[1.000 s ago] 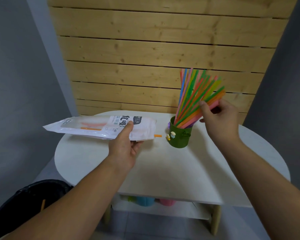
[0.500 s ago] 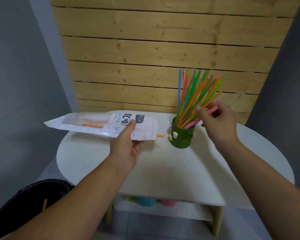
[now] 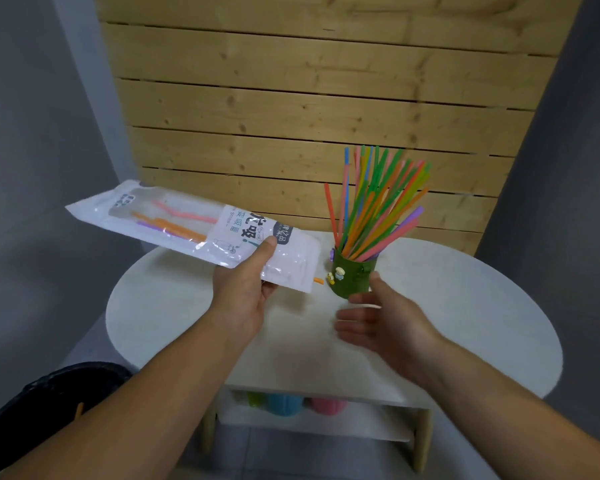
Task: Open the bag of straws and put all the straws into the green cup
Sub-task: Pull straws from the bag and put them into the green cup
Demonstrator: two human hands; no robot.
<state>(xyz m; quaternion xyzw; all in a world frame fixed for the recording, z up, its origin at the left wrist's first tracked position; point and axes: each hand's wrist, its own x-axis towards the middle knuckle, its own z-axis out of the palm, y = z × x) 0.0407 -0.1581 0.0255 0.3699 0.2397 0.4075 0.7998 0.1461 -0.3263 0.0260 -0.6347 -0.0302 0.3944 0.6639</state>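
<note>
The green cup (image 3: pixel 352 277) stands on the white round table (image 3: pixel 465 317) and holds a fanned bunch of coloured straws (image 3: pixel 378 209). My left hand (image 3: pixel 246 285) grips the white straw bag (image 3: pixel 187 233) above the table's left side, tilted up to the left. A few straws, pink, orange and purple, show through the bag's clear window, and an orange tip (image 3: pixel 318 280) pokes out of its right end. My right hand (image 3: pixel 385 320) hovers just in front of the cup, palm up, fingers apart, holding nothing.
A wooden slat wall (image 3: pixel 309 98) rises behind the table. A lower shelf (image 3: pixel 326 417) under the table carries green, blue and pink items. A black bin (image 3: pixel 49 403) with a stick in it sits on the floor at the lower left.
My right hand let go of the straws, which now stand in the cup, and dropped down in front of it. My left hand raised and tilted the bag.
</note>
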